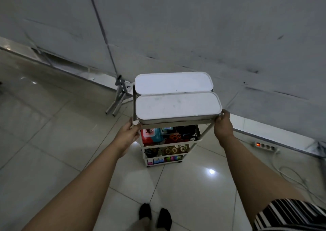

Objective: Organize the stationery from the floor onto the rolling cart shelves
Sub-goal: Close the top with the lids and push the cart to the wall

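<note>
With shelves stocked, the left hand [129,131] and right hand [222,123] grip the rolling cart [176,121] between them by its top corners, apparently ready for steady, even rolling.

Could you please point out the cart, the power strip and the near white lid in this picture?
cart [204,133]: head view, front right frame post.
power strip [265,146]: head view, middle of its socket row.
near lid [177,106]: head view, centre of its top.

Glossy tiled floor [53,142], matt white plastic cart lids [176,105], striped cloth sleeve [289,213]
</note>
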